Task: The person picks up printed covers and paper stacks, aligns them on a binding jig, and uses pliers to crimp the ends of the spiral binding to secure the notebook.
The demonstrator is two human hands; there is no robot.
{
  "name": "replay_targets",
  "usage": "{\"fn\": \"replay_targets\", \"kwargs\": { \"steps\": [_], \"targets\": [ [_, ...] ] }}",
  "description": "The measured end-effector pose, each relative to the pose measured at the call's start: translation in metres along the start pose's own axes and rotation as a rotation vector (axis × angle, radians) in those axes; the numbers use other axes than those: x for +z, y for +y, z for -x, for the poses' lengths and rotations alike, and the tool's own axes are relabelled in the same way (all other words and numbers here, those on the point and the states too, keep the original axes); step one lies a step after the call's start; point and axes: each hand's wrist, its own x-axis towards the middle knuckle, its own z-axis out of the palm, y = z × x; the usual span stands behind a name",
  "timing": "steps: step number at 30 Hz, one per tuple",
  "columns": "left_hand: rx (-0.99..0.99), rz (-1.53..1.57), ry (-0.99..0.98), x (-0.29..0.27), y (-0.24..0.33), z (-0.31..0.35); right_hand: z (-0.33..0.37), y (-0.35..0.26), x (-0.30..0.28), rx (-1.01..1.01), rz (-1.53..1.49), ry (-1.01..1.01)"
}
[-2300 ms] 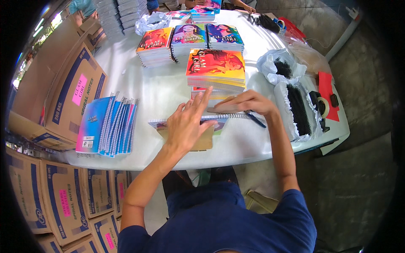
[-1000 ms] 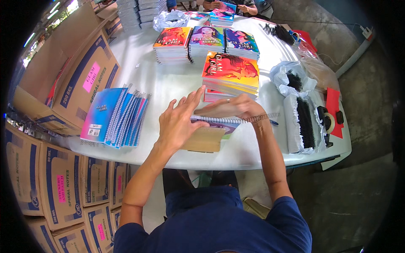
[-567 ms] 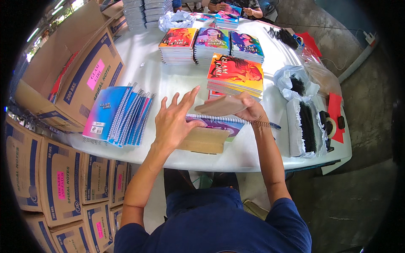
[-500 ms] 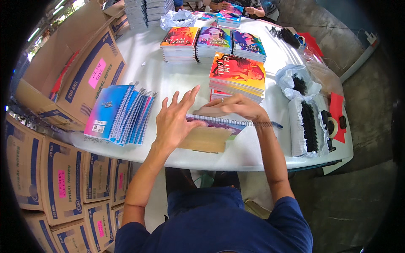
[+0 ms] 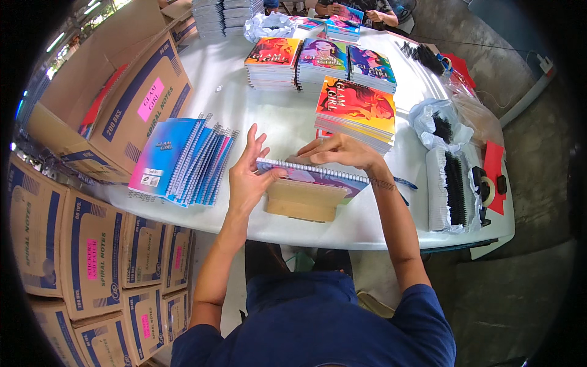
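Observation:
A spiral notebook (image 5: 353,194) with a purple and green cover stands on its long edge in front of me, coil side up. It leans by a tan cardboard piece (image 5: 306,205) at the table's near edge. My left hand (image 5: 247,174) grips the notebook's left end, thumb on the near side, other fingers behind. Over the coil reaches my right hand (image 5: 343,150), its fingers bent together along the far side; their tips blur and I cannot make out what they hold. A loose length of dark coil (image 5: 383,185) sticks out past the right end, across my right wrist.
Blue-covered notebooks (image 5: 174,162) fan out at left beside an open carton (image 5: 140,104). Stacked notebooks (image 5: 356,107) stand ahead. Right lie a tray of black coils (image 5: 454,189), a tape roll (image 5: 488,191) and a dark blue-handled tool (image 5: 406,183). Across the table sits another person (image 5: 379,15).
My left hand has settled around the notebook's left end, its fingers less spread above it. My right fingers have bent more over the coil. The whole view has shifted slightly.

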Motion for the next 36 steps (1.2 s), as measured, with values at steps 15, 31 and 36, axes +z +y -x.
{"fn": "replay_targets", "kwargs": {
  "steps": [15,31,36],
  "targets": [
    [-0.047,0.093,0.052,-0.005,-0.004,0.003,-0.019,-0.015,0.002,0.095,0.148,-0.042],
    [-0.034,0.159,-0.225,-0.032,0.054,-0.037,0.060,0.077,0.011,-0.039,0.785,0.300],
    [0.138,0.183,-0.146,-0.051,0.131,-0.037,0.122,0.067,0.010,0.106,1.279,0.416]
  ]
}}
